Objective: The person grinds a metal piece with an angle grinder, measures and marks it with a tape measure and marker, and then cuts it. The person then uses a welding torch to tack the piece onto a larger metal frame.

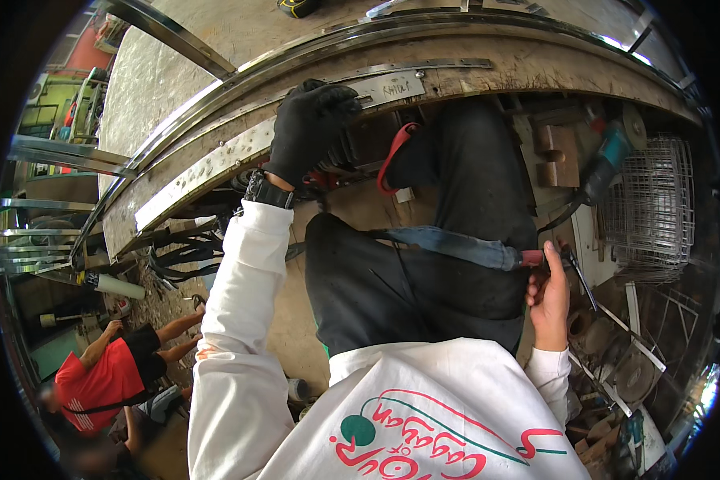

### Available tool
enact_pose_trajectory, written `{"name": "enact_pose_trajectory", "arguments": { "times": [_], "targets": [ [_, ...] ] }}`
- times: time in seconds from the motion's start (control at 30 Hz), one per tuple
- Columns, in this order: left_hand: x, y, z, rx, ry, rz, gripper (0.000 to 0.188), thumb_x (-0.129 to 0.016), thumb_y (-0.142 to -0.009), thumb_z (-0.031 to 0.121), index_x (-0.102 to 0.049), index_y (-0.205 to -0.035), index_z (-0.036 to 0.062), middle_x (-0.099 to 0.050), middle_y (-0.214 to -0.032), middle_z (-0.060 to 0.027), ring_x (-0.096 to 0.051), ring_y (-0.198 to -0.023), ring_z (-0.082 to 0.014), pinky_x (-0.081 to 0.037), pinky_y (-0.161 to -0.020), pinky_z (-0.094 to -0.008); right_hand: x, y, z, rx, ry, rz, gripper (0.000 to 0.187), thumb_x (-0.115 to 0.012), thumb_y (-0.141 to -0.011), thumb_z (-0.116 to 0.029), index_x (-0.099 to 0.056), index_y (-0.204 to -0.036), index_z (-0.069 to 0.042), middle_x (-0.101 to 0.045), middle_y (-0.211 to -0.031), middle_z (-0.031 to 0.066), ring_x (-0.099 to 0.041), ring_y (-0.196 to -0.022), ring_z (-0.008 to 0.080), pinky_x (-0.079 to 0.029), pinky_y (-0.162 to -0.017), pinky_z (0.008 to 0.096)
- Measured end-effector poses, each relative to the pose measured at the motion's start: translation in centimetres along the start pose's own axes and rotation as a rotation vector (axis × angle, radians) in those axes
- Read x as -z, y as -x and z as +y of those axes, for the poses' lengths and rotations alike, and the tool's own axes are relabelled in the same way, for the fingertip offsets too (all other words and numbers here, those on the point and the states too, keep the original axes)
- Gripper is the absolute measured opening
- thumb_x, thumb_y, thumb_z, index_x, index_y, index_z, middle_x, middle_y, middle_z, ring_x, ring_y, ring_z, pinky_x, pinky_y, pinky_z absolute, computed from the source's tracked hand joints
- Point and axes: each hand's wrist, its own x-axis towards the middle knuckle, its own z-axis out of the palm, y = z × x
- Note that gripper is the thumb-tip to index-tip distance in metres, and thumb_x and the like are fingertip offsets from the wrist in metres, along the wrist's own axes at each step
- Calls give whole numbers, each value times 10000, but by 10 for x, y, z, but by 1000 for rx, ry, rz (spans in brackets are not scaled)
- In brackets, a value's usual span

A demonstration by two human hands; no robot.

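Note:
My left hand [312,132], in a black glove, rests at the near edge of the workbench with its fingers curled. It lies over a long flat metal strip [208,172] and beside a slotted metal plate [396,88] with handwriting on it. What its fingers close on is hidden. Down at the right of my lap, my bare right hand [548,300] grips a welding torch [531,258] with a reddish handle; a thin dark rod-like part sticks out beyond the fingers. Its cable, in a blue cloth sleeve [456,242], runs across my thighs.
Shiny metal frame tubing [176,36] lies over the workbench [148,72]. Under its right side are a teal angle grinder [604,164], a notched block [558,156] and a wire basket [652,204]. A person in a red shirt [104,376] is at the lower left.

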Motion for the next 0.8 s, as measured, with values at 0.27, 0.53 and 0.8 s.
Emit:
{"name": "enact_pose_trajectory", "arguments": {
  "times": [0.27, 0.53, 0.8],
  "targets": [
    [-6, 1, -8, 14, 56, 6, 222, -804, -948, 110, -813, -1157, 36, -765, -1027, -112, -738, -941, -204, -572, -843, -331, -48, 41, -43, 585, -359, -406, 436, -548, -1109, -271, -509, -1475, -37, -648, -1052, 126, -633, -757, 218, -543, -778, 414],
    [-15, 0, -10, -12, -21, 78, 203, -850, -869, 116, -836, -1068, 79, -768, -1014, -107, -723, -946, -246, -572, -860, -359, -152, 29, -104, 758, -13, -488, 511, -700, -1036, -208, -431, -1447, -67, -616, -1024, 72, -559, -593, 106, -462, -510, 266],
    [-12, 3, -3, 205, 109, 56, 178, -819, -896, 32, -820, -1074, 19, -719, -1049, -100, -708, -982, -195, -594, -857, -324, -185, -19, -117, 1006, -233, -353, 511, -595, -1123, -284, -440, -1556, -60, -688, -1112, 183, -619, -687, 131, -488, -532, 272]
  ]
}}
